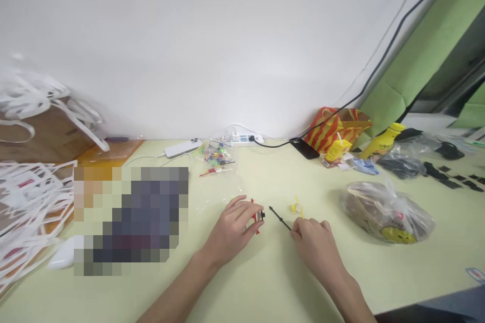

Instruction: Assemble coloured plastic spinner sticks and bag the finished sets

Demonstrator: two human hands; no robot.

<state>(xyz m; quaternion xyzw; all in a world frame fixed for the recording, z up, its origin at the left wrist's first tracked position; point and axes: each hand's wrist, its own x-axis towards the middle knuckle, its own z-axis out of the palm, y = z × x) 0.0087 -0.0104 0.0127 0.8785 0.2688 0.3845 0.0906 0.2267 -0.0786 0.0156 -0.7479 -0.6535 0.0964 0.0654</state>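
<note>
Pale green desk (265, 282) against a white wall: two hands at its near middle.

Left hand (233, 229), grip pinched narrow on a small red-and-black part (258, 216); just beside it to the right, a thin black rod (279, 218), its long axis slanting away and leftward from the right hand (316, 247), whose fingers close on its near end. Bagged items (386, 212) toward the right edge.

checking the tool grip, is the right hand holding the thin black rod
Yes, the right hand pinches one end of the thin black rod, whose tip points toward the left hand.
</note>
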